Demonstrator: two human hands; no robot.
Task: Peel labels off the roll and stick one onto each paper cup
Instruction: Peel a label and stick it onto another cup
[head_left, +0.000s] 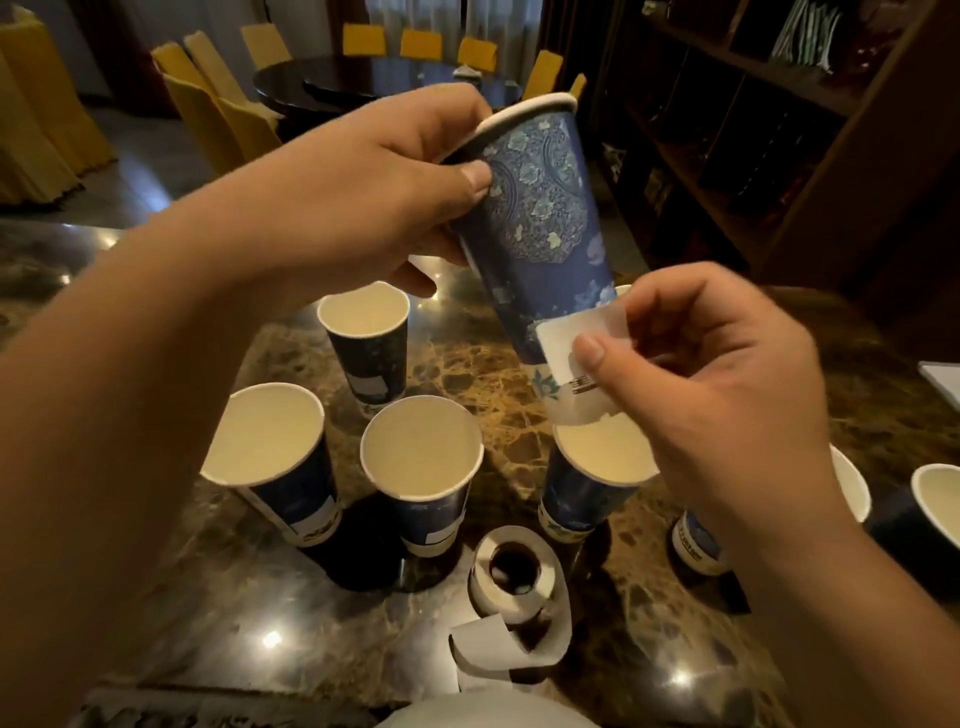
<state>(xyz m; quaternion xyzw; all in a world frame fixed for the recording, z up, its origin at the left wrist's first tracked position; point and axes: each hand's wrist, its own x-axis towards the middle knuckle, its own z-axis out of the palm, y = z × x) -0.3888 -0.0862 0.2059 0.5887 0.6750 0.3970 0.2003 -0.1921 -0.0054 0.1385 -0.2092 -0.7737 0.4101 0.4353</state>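
While the left hand (363, 192) is gripping the raised blue paper cup (545, 228) near its rim | the right hand (717, 379) is pinching a white label (571, 364) against the cup's lower wall — above the label roll (511, 571) | roll is lying on the marble table (493, 374), standing cups (421, 457) ringing it — some labelled.

Blue cup (540, 218) with pale flowers, up in the air, tilted, white rim at the top. White label (571, 369) touching its lower side, partly stuck on. Six more blue cups standing upright on the tabletop, open and white inside, some already labelled low down. Label roll (514, 577) lying near the front edge, loose strip (493, 654) curling out.
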